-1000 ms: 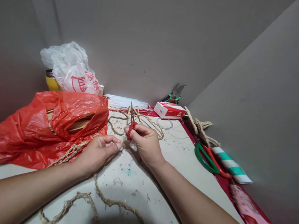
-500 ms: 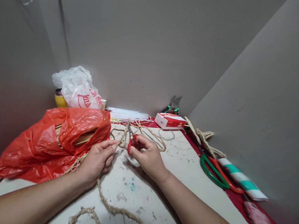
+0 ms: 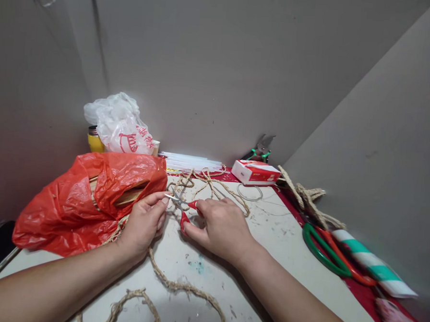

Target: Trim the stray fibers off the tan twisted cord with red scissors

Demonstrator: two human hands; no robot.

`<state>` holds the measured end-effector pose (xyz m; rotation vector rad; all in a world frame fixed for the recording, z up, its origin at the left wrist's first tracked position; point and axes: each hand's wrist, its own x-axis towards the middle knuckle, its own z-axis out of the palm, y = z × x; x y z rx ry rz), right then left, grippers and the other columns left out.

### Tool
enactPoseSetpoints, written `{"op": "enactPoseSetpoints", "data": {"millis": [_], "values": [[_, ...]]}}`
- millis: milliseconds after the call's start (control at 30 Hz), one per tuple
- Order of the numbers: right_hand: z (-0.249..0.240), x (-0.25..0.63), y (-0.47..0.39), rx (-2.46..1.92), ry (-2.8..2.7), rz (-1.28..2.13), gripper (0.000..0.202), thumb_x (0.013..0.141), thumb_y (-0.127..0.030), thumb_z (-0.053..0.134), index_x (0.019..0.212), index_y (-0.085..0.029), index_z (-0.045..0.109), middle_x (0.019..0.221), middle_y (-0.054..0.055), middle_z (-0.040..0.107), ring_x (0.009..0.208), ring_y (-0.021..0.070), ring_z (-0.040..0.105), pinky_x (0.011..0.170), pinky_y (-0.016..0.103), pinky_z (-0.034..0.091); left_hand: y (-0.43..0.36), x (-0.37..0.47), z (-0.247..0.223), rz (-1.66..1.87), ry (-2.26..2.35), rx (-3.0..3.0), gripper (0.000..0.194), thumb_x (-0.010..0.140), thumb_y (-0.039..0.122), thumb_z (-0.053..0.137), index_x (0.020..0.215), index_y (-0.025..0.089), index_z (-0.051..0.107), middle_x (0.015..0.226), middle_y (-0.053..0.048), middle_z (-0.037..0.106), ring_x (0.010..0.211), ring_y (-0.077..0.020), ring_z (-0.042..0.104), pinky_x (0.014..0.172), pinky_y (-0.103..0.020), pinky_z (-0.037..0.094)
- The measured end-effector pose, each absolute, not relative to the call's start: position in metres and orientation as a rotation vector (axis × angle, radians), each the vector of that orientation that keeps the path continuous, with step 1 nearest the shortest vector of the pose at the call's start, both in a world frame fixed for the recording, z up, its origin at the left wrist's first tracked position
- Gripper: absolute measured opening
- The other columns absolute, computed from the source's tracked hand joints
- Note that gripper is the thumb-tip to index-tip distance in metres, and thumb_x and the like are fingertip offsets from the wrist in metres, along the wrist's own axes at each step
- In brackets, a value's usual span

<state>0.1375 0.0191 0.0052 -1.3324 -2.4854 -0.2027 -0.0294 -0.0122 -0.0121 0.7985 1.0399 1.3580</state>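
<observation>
In my right hand [image 3: 224,226] is a pair of small red-handled scissors [image 3: 183,218]. Their blades are spread and point left, by the fingertips of my left hand [image 3: 147,222]. The left fingers are pinched on a braided straw rope [image 3: 185,287], whose tail drops from under that hand and curls along the near tabletop. Whether the blades touch the strand is too small to tell. More of the thin braided cord [image 3: 210,180] lies in loops beyond the scissors.
A red plastic bag [image 3: 64,206] with wooden pieces stands left, a white bag [image 3: 118,127] behind it. At the back lie clear sticks [image 3: 191,162], a red-white box [image 3: 255,173] and pruning shears [image 3: 261,149]. Green-handled scissors [image 3: 323,255] and a striped roll [image 3: 373,265] line the right edge.
My right hand has turned the scissors from pointing up and away to pointing left, and the blades have opened beside my left fingertips. The whole view has shifted slightly.
</observation>
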Motion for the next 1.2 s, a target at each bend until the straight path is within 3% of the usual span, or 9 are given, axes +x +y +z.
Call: {"op": "enactPoseSetpoints", "data": {"millis": [200, 467, 667, 933, 1200], "values": [[0.0067, 0.137, 0.0208, -1.37, -2.48, -0.216, 0.036, 0.076, -0.053, 0.052, 0.079, -0.019, 0.065, 0.069, 0.004, 0.067, 0.064, 0.018, 0.057, 0.069, 0.032, 0.032, -0.0122, -0.0304, -0.0101, 1.354, 1.015, 0.761, 0.027, 0.074, 0.035, 0.068, 0.092, 0.019, 0.056, 0.038, 0.013, 0.028, 0.035, -0.0039, 0.014, 0.034, -0.016, 0.015], [0.006, 0.1388, 0.0228, -1.443, -2.511, 0.008, 0.027, 0.08, -0.045, 0.052, 0.068, -0.023, 0.064, 0.058, -0.001, 0.064, 0.052, 0.0135, 0.051, 0.052, 0.027, 0.022, -0.0088, -0.0315, -0.011, 1.348, 1.04, 0.699, 0.032, 0.071, 0.031, 0.071, 0.098, 0.018, 0.058, 0.036, 0.014, 0.027, 0.035, -0.0036, 0.013, 0.034, -0.015, 0.014], [0.0044, 0.1422, 0.0282, -1.447, -2.542, 0.06, 0.03, 0.087, -0.04, 0.045, 0.073, -0.024, 0.066, 0.064, 0.0, 0.068, 0.056, 0.0133, 0.055, 0.052, 0.026, 0.021, -0.008, -0.0319, -0.0105, 1.345, 1.047, 0.724, 0.032, 0.074, 0.03, 0.068, 0.101, 0.016, 0.06, 0.036, 0.013, 0.027, 0.035, -0.0037, 0.012, 0.034, -0.015, 0.014], [0.0023, 0.1387, 0.0235, -1.418, -2.483, -0.134, 0.033, 0.075, -0.051, 0.052, 0.079, -0.021, 0.065, 0.064, 0.002, 0.066, 0.055, 0.0149, 0.053, 0.055, 0.028, 0.026, -0.0085, -0.0307, -0.0081, 1.368, 1.089, 0.73, 0.036, 0.071, 0.035, 0.071, 0.101, 0.017, 0.06, 0.037, 0.013, 0.027, 0.035, -0.0033, 0.014, 0.034, -0.015, 0.014], [0.0022, 0.136, 0.0224, -1.467, -2.546, -0.136, 0.032, 0.082, -0.049, 0.049, 0.077, -0.022, 0.066, 0.063, 0.003, 0.068, 0.056, 0.0161, 0.057, 0.054, 0.029, 0.023, -0.0077, -0.0315, -0.0091, 1.362, 1.104, 0.709, 0.041, 0.069, 0.034, 0.073, 0.103, 0.018, 0.059, 0.039, 0.013, 0.029, 0.035, -0.0032, 0.016, 0.034, -0.015, 0.015]]}}
